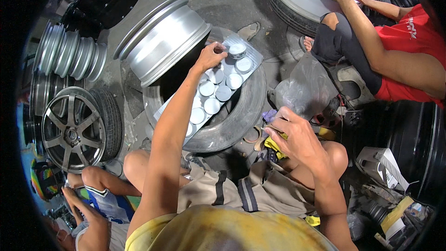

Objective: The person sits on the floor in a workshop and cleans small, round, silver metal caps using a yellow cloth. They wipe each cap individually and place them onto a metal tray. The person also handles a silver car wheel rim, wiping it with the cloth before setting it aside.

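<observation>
Head view: left fingers (213, 47) narrow beside round caps (234, 81), right fingers (289, 126) curled; cannot tell if holding anything

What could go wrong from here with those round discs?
The tray lies across the open middle of a tyre, so an uneven push might tip it and send the round discs sliding. The left hand is close among them and could knock one out of place. The silver rim stands tilted beside the tray; its support is unclear, so a bump might shift it.
</observation>
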The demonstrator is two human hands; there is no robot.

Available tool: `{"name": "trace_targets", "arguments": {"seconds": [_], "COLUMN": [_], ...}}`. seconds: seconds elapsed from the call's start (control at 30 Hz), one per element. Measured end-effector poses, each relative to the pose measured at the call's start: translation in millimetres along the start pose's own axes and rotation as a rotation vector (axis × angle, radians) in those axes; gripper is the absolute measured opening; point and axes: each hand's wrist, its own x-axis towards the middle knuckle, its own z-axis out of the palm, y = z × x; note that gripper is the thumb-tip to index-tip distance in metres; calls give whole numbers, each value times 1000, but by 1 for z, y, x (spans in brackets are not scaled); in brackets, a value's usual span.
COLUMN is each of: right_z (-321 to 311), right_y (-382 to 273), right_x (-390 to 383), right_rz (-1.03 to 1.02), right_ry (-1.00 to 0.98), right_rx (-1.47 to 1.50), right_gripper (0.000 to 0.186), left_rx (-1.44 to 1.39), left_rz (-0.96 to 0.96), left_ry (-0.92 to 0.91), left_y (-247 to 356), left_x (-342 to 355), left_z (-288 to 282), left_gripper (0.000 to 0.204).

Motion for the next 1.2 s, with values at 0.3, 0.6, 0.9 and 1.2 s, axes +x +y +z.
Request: {"name": "trace_targets", "arguments": {"seconds": [0.3, 0.6, 0.9, 1.2], "right_z": [3, 2, 2, 2], "right_y": [-4, -3, -2, -6], "right_x": [2, 1, 0, 0], "right_rz": [-6, 5, 16, 18], "right_ry": [-27, -26, -31, -48], "right_rx": [-1, -12, -13, -2], "right_gripper": [12, 12, 13, 13], "left_rx": [392, 235, 453, 320], "left_rz": [229, 82, 291, 479], "left_ry": [-43, 107, 142, 329], "left_y": [35, 41, 8, 11], "left_x": [15, 20, -3, -9], "left_z": [24, 5, 13, 32], "left_gripper": [88, 96, 62, 33]}}
